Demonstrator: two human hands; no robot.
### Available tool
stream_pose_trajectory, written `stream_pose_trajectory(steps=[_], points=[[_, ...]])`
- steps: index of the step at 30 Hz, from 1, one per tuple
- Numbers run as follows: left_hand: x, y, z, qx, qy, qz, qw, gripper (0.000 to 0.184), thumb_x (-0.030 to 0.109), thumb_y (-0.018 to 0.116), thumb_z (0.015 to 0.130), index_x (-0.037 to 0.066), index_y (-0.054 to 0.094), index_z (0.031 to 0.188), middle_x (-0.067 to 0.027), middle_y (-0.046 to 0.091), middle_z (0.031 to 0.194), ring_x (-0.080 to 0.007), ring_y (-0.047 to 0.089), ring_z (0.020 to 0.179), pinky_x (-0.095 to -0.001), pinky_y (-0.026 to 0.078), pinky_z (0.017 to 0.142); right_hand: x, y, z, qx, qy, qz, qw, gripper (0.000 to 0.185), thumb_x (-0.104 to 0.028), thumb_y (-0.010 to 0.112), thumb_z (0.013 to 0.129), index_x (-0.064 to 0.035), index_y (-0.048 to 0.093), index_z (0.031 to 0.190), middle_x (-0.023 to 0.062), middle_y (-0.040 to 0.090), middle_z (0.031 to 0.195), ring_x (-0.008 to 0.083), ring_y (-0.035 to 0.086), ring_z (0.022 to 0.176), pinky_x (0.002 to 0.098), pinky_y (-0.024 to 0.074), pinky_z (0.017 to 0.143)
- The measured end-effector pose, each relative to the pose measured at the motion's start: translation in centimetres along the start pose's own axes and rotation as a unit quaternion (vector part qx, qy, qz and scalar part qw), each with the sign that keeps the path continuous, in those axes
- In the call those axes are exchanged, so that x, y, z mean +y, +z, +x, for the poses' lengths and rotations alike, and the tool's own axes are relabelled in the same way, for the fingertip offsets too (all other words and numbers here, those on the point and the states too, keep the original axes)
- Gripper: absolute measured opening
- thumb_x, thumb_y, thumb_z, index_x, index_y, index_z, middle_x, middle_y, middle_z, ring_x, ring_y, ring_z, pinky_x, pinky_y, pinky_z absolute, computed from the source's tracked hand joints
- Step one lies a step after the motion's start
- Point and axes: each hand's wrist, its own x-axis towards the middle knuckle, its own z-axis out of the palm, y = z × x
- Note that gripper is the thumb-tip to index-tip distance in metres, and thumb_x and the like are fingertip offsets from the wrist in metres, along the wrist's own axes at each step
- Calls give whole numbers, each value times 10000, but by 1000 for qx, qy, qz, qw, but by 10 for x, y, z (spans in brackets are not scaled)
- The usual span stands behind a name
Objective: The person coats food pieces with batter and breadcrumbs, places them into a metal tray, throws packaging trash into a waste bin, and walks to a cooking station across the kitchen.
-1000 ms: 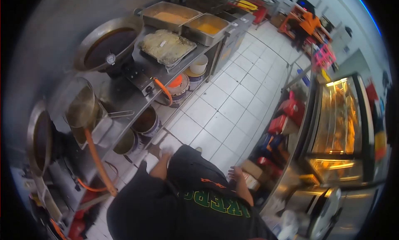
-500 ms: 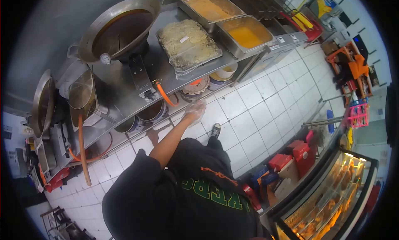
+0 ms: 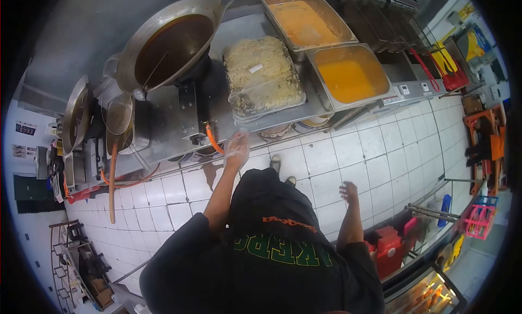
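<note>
My left hand, in a loose clear plastic glove, is by the front edge of the steel counter, close to an orange hose. Its fingers look loosely stretched and hold nothing I can see. My right hand is bare, low over the tiled floor, fingers slightly bent and apart. Nearest on the counter lies a tray of pale, crumbly-coated food partly under clear plastic. Right of it are a steel pan of orange-yellow liquid and a pan of orange-tinted powder.
A large wok of dark oil with a thermometer stands on the counter. At the left, a wooden-handled strainer juts past the edge. Pails sit underneath. Red boxes and a lit food display case stand at lower right.
The view has shifted, and I am closer to the counter. My gloved left hand has risen to the counter edge. My right hand has come into view.
</note>
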Motion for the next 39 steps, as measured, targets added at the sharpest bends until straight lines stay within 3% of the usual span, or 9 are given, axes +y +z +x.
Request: stream_pose_trajectory(steps=[2,5,8,11,18,27,34,36,39], points=[[14,-1,17,49,130,168,976,311,338,507,927,49,610,977,-153,668,897,-320,637,859,-433,457,743,-48,21,13,6,-70,-39,997,404,-355,543,866,-142,551,1208,108,659,962,203,616,756,349,480,610],[33,10,64,103,207,186,955,318,343,522,908,60,591,1033,-156,630,1016,-322,601,960,-447,454,788,-94,60,14,-46,-141,-49,988,311,-299,533,922,-121,567,1176,90,668,923,152,625,679,244,465,509],[39,24,105,198,296,211,910,365,351,544,878,77,562,1118,-159,574,1196,-325,546,1112,-469,449,855,-118,87,-4,-128,-127,-101,978,323,-326,509,942,-109,567,1174,95,669,937,159,638,718,258,480,545],[45,33,134,261,289,254,885,483,401,508,891,63,534,1236,-166,505,1319,-357,425,1271,-492,387,995,-99,84,-1,-111,-41,-100,988,337,-327,502,945,-104,557,1192,101,663,979,171,641,746,290,493,589],[52,36,133,211,226,319,896,605,419,546,877,73,453,1364,-165,487,1364,-415,387,1304,-529,338,1031,-9,21,1,5,216,-88,972,345,-285,501,913,-106,569,1200,90,656,962,212,606,731,359,477,598],[60,35,135,131,172,401,890,554,473,516,859,156,544,1313,-118,429,1440,-361,318,1363,-516,234,1111,-47,20,45,-31,128,-117,984,370,-274,494,899,-114,561,1226,76,666,1013,220,617,791,355,468,643],[57,39,137,171,211,372,888,434,417,606,817,128,648,1138,-156,524,1346,-384,385,1319,-551,331,1034,-161,32,76,-100,-25,-99,990,308,-279,499,924,-133,552,1190,84,677,913,167,630,684,290,463,516],[56,37,138,169,204,381,886,418,407,625,810,121,654,1113,-165,539,1327,-394,395,1311,-562,349,1015,-171,32,96,-109,-23,-119,987,339,-334,525,912,-151,550,1197,63,673,955,182,637,748,323,484,602],[57,30,140,54,86,402,910,594,515,535,840,177,547,1329,-75,329,1519,-304,155,1442,-472,161,1145,-173,37,109,-118,-20,-139,983,323,-283,502,935,-128,537,1217,91,664,930,163,620,683,312,474,484]])
